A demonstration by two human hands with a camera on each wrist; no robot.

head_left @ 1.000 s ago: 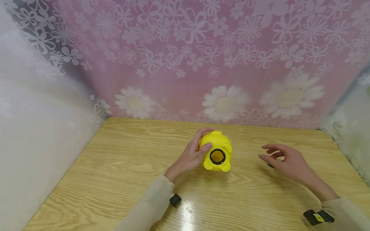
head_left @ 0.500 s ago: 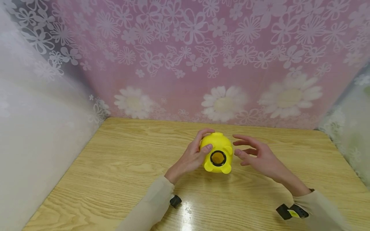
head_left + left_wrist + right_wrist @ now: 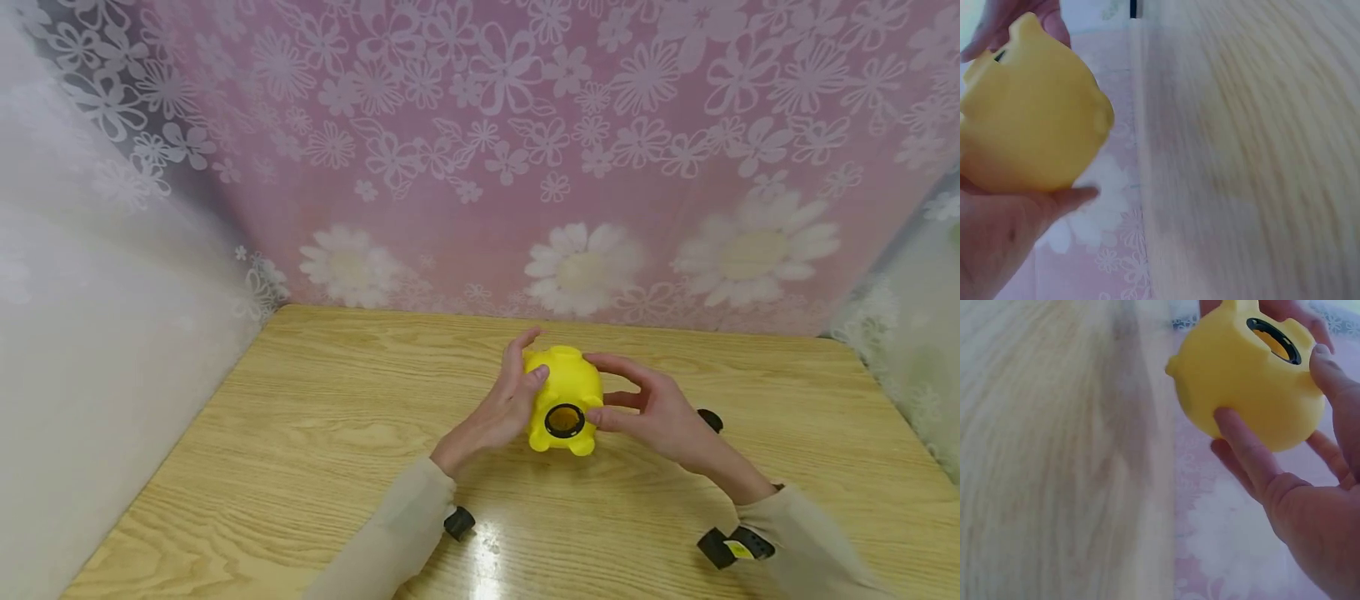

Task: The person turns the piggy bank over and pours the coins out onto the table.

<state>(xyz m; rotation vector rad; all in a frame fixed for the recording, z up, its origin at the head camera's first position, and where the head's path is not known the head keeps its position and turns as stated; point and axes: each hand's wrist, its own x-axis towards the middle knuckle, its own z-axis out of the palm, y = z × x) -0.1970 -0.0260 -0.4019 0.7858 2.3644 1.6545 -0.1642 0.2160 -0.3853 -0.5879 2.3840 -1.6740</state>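
Observation:
A round yellow piggy bank (image 3: 564,375) is held up over the table, its stubby feet and black-ringed round opening (image 3: 564,422) facing me. My left hand (image 3: 497,412) grips its left side, thumb on the near face and fingers behind. On the other side, my right hand (image 3: 660,412) holds it with the thumb beside the opening and the fingertips on the far right side. Both hands are around the bank (image 3: 1254,381) in the right wrist view. In the left wrist view the smooth yellow body (image 3: 1035,112) hides part of the right hand (image 3: 1054,25).
A small black round piece (image 3: 710,421) lies on the wooden table (image 3: 315,467), just beyond my right hand. Black straps show at the left wrist (image 3: 459,522) and right wrist (image 3: 735,547). A pink flowered curtain (image 3: 450,167) hangs behind the table's far edge.
My right hand has moved left from above the black piece to the piggy bank and now holds its right side. The bank has tipped, its opening sitting slightly lower.

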